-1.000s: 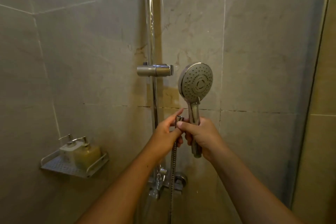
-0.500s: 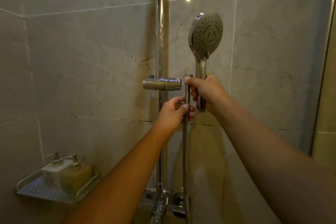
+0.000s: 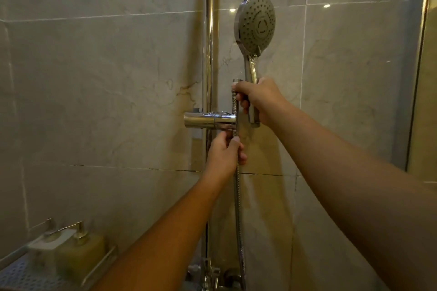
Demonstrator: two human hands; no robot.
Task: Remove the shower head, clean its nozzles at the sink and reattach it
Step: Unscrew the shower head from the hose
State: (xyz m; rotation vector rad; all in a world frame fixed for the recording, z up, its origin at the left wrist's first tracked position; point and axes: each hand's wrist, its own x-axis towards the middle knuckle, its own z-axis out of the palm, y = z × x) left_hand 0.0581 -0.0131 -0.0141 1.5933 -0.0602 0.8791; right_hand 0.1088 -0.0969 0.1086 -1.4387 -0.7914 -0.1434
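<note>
Head view: shower head [image 3: 255, 23] stands upright, face toward camera, its handle gripped by curled fingers of right hand [image 3: 260, 101], just right of holder [image 3: 208, 120]. Left hand [image 3: 224, 153], nearer holder, pinches vertical hose [image 3: 237, 196] directly beneath it.

- Was a bathroom shower stall, dimly lit.
- Walled in large glossy marble-look tiles [image 3: 106, 78] with dark grout lines.
- Fitted with a chrome riser rail [image 3: 208, 30], a slider bracket [image 3: 203, 120] and a mixer valve [image 3: 214, 274] low down.
- Had a round-faced shower head [image 3: 256, 23] and a metal hose [image 3: 237, 196].
- Kept two pump bottles [image 3: 81, 253] on a corner shelf [image 3: 19, 276].
</note>
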